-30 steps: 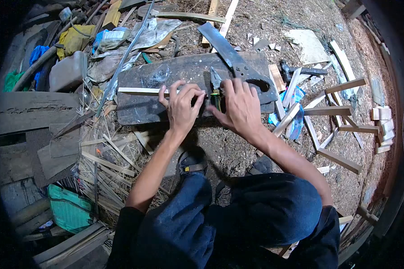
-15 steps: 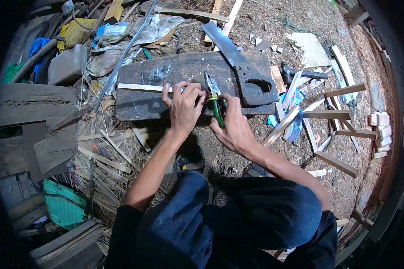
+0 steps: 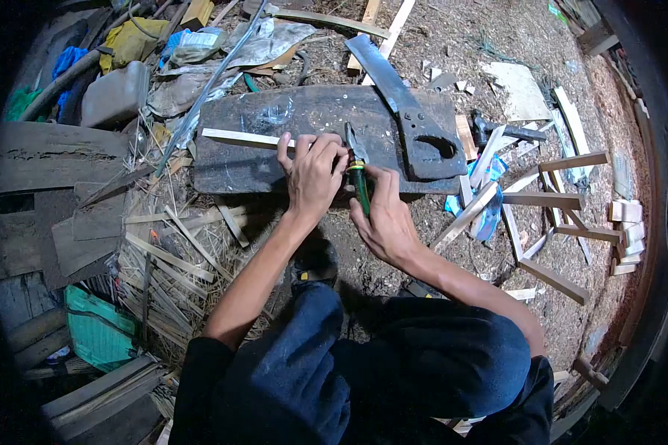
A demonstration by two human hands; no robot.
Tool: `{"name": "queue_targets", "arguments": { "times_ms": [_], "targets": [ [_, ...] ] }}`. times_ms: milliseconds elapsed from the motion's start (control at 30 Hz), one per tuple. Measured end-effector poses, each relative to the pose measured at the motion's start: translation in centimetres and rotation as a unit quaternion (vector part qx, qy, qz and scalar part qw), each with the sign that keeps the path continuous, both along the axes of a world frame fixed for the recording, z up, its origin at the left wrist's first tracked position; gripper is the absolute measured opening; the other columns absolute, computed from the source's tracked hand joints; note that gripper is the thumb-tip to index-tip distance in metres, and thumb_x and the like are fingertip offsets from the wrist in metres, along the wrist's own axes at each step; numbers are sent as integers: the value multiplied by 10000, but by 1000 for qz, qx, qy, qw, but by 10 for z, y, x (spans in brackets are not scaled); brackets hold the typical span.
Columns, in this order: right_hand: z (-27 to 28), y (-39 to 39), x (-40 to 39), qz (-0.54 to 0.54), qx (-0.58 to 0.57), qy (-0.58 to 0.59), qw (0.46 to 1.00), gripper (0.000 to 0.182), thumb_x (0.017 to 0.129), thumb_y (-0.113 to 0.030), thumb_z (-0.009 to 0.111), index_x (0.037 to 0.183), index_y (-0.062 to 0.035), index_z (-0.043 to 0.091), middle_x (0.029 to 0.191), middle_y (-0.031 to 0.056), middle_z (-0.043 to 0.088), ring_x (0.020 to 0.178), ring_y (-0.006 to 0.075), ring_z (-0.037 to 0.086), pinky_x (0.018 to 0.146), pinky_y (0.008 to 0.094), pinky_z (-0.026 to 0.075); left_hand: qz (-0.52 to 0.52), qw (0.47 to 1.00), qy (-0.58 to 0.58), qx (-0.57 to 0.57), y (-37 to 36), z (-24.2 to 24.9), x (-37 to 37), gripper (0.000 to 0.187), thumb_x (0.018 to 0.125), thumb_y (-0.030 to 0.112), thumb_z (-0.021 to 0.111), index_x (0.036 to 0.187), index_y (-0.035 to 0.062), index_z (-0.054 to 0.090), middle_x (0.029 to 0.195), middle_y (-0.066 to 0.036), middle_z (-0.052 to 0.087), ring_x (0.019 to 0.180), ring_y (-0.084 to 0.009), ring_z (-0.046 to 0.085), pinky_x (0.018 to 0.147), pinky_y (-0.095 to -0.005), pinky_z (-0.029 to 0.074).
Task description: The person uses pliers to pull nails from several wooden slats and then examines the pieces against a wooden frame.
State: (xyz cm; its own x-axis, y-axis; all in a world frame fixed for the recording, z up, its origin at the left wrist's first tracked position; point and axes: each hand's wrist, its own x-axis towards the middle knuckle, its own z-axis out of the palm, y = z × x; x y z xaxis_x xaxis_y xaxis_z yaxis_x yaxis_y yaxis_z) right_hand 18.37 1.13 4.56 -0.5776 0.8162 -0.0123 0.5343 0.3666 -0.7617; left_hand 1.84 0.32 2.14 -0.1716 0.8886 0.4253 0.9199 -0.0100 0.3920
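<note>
My left hand (image 3: 315,174) is closed over the right part of a thin pale wooden strip (image 3: 237,139) lying on a dark, worn wooden board (image 3: 230,174). The strip's left end sticks out past my fingers. Pliers with green handles (image 3: 359,189) are in my right hand (image 3: 387,215), its fingers wrapped round the grips. Their metal jaws point away from me, just right of my left fingertips. Whether the jaws grip anything, I cannot make out. To the right on the board rests a handsaw (image 3: 412,122), its blade reaching past the far edge.
A hammer (image 3: 508,132) lies right of the board among wood offcuts. Further right is a frame of joined wooden strips (image 3: 545,200). Left are a grey jerrycan (image 3: 115,95) and a green plastic container (image 3: 100,326). Split sticks (image 3: 174,289) litter the ground.
The view has shifted slightly, so the board and saw sit a little further right. The pliers have turned somewhat more upright. My left hand stays on the strip.
</note>
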Motion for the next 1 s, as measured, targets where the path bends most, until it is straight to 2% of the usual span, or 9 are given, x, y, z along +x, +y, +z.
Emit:
{"name": "queue_targets", "arguments": {
  "times_ms": [100, 200, 233, 367, 433, 500, 667, 867, 1000],
  "targets": [
    [-4, -1, -1, -17, 59, 61, 996, 553, 901, -162, 615, 1331, 12, 313, 1216, 306, 406, 787, 516, 618, 668, 564, 541, 12, 1000, 9, -2, 0, -2, 0, 133, 761, 157, 776, 831, 145, 664, 989, 48, 631, 1004, -188, 553, 1094, -508, 195],
    [-1, 1, 0, 23, -11, -62, 998, 548, 899, -162, 617, 1324, 19, 322, 1207, 295, 401, 832, 513, 607, 676, 546, 548, 10, 1000, -2, -1, 0, -1, 2, 136, 757, 141, 775, 820, 131, 654, 1000, 44, 643, 998, -199, 551, 1093, -499, 182],
    [0, 3, 1, 22, -9, -62, 998, 548, 899, -162, 617, 1324, 19, 322, 1207, 295, 401, 832, 513, 607, 676, 546, 548, 3, 1000, -16, 1, 0, 0, 2, 141, 754, 123, 772, 807, 117, 642, 1015, 42, 653, 997, -209, 549, 1091, -494, 170],
    [4, 5, -1, -12, 54, 45, 997, 538, 908, -182, 603, 1321, 18, 323, 1176, 292, 404, 744, 514, 602, 670, 554, 553, 14, 1000, -4, 4, -1, -4, 0, 140, 754, 133, 776, 806, 125, 646, 1009, 46, 654, 993, -205, 548, 1089, -487, 174],
    [10, 6, -2, 1, -29, -44, 999, 535, 914, -183, 596, 1328, 18, 323, 1162, 294, 406, 802, 516, 601, 684, 551, 549, 19, 1000, -3, -9, 0, -1, 2, 135, 761, 131, 772, 839, 135, 661, 1011, 47, 658, 996, -203, 547, 1089, -491, 180],
    [-1, 8, 0, 24, -24, -66, 997, 542, 917, -185, 593, 1342, 9, 317, 1154, 297, 408, 817, 515, 597, 681, 545, 543, 15, 1000, 1, -4, 0, 0, 2, 129, 772, 155, 767, 852, 141, 667, 997, 49, 649, 986, -195, 552, 1093, -492, 184],
    [2, 12, -1, -4, 1, 34, 999, 562, 907, -162, 592, 1371, -24, 307, 1172, 289, 415, 849, 508, 590, 703, 535, 547, 14, 1000, 11, -19, -1, 3, 0, 136, 802, 140, 740, 921, 143, 674, 1009, 40, 668, 1007, -205, 550, 1084, -503, 191],
    [-1, 11, 2, -30, -6, 42, 999, 579, 885, -155, 603, 1371, -36, 313, 1179, 263, 425, 890, 492, 587, 737, 517, 549, -71, 996, 16, -50, 5, 11, -18, 163, 852, 164, 693, 1002, 103, 683, 1025, -39, 675, 1012, -245, 584, 1016, -434, 324],
    [4, 14, 5, -44, -18, 44, 998, 587, 866, -142, 609, 1366, -36, 319, 1180, 255, 429, 908, 476, 590, 770, 512, 539, -90, 993, 36, -69, 4, 17, -20, 178, 847, 147, 691, 1021, 110, 701, 1035, -35, 676, 1025, -229, 592, 1017, -424, 324]
  ]
}}
